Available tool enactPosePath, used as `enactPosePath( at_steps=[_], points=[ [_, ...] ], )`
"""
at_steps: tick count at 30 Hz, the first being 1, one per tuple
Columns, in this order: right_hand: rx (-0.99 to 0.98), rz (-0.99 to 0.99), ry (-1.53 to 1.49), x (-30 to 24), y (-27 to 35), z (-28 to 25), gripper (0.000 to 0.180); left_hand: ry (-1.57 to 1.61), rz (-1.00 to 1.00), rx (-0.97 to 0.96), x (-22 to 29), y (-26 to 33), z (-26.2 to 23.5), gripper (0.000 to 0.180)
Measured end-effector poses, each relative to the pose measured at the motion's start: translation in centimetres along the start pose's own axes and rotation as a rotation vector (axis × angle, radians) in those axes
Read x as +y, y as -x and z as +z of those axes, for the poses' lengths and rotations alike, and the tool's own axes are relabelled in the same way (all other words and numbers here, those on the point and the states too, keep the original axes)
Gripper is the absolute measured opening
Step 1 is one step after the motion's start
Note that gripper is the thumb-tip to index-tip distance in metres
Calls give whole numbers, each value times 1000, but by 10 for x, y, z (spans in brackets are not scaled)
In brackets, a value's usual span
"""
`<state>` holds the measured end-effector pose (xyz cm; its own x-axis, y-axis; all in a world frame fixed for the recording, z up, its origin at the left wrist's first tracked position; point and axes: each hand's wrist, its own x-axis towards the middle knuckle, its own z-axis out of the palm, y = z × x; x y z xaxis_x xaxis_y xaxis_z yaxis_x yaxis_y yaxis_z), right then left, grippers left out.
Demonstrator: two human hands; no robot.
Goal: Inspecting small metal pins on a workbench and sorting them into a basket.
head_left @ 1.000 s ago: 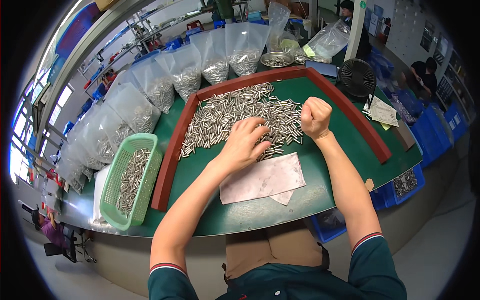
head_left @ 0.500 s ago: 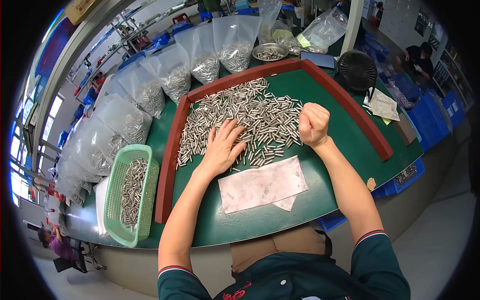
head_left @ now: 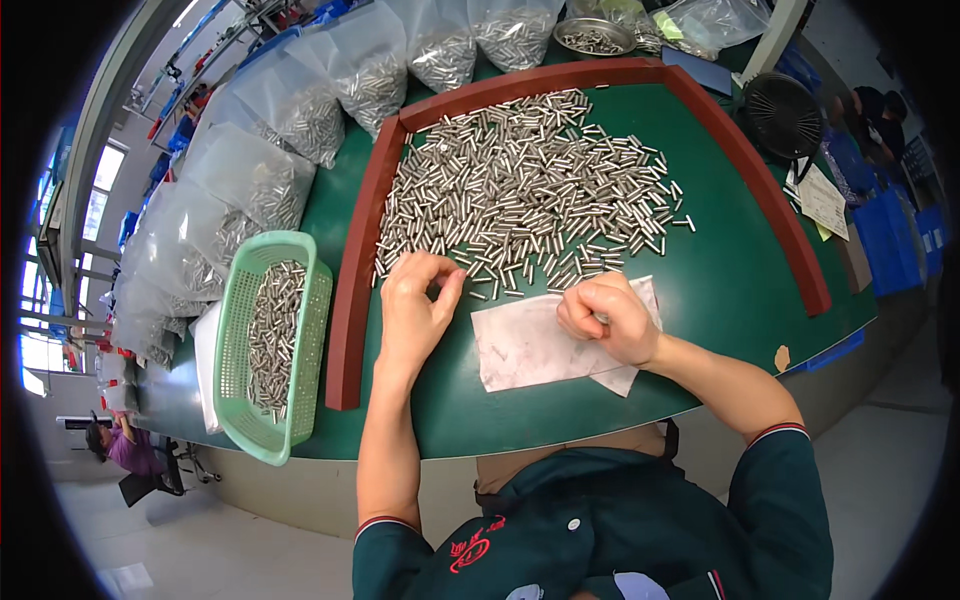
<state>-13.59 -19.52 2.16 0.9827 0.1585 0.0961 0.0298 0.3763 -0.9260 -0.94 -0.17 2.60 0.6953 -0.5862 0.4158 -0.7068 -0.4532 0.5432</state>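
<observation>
L hand [head_left: 412, 300] curled narrow, thumb tip by index, right at the near-left edge of the metal pins [head_left: 520, 180]; R hand [head_left: 612, 318] balled in a fist over the stained cloth [head_left: 515, 350]. Can't tell if either's got pins. Looks like hand-picking, mid-step; next move prob. calls for a fine pinch. Main pile's just beyond both, w/in the red-brown rails [head_left: 362, 260]; green basket [head_left: 314, 340], part-full, outside L.

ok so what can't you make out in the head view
Head view:
What, if anything, the right hand holds: it is clenched, palm hidden.
Part of the cloth: that hand covers it.
Whether the left hand pinches anything: its curled shape hides the grip.
Deeper metal pins: covered by upper ones.
Tops of the rear plastic bags: cut off by the upper edge.
</observation>
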Motion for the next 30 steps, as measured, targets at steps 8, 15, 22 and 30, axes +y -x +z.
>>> enactPosePath(
  at_steps=[8,15,22,30],
  points=[
    [-4,89,2,-9,-6,-4,39,15,31,-183,7,4,-3,14],
    [49,44,-57,-7,-6,-4,38,-87,77,-216,10,10,13,10],
    [45,-140,-121,-3,-2,1,37,-194,110,-217,13,8,9,7],
    [25,-133,20,-1,2,4,35,1321,-650,-287,13,12,14,7]
  ],
)
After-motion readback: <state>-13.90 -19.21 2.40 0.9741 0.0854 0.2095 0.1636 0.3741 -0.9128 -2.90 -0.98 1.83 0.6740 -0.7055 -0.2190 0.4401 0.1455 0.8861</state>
